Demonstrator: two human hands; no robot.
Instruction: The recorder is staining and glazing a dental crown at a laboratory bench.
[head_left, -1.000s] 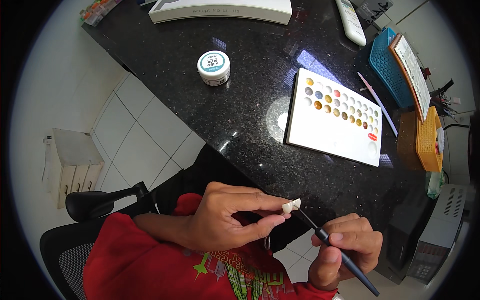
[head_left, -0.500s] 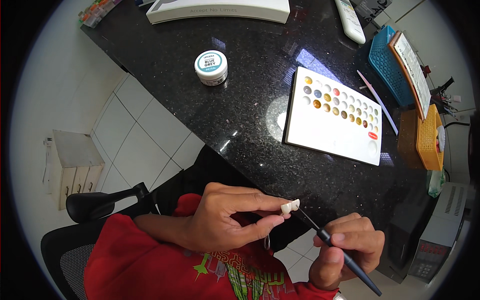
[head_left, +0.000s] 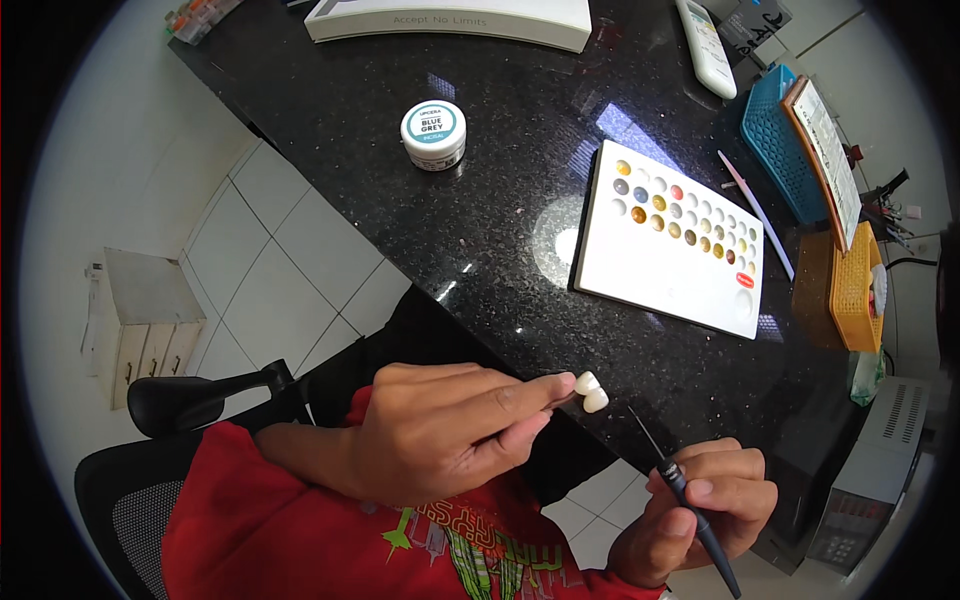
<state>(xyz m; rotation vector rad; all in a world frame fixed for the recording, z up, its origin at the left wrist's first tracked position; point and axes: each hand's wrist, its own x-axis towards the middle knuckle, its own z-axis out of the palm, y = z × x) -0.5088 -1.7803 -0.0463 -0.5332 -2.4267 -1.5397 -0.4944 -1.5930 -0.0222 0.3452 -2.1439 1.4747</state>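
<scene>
Two joined white dental crowns (head_left: 592,393) stick out past the fingertips of my left hand (head_left: 440,432), which pinches them over the table's near edge. How the fingers grip them underneath is hidden. My right hand (head_left: 735,492) holds a fine-tipped brush (head_left: 712,545) with a dark handle, like a pen. Its thin tip points up and left, a short gap to the right of the crowns. Beyond both hands lies a white palette (head_left: 650,275) with rows of small wells in yellow, brown, grey, blue and red. A white jar (head_left: 434,150) with a teal-ringed lid stands to its left.
The black speckled tabletop (head_left: 510,250) carries a white box (head_left: 450,25) at the far edge. A pale pink stick (head_left: 757,215), blue basket (head_left: 775,145) and yellow basket (head_left: 855,290) are at the right. A grey device (head_left: 870,470) sits lower right; a chair armrest (head_left: 205,398) is at left.
The brush tip has come off the crowns and moved to the right. My left hand has turned, swinging the crowns to a new angle. The whole view has shifted slightly.
</scene>
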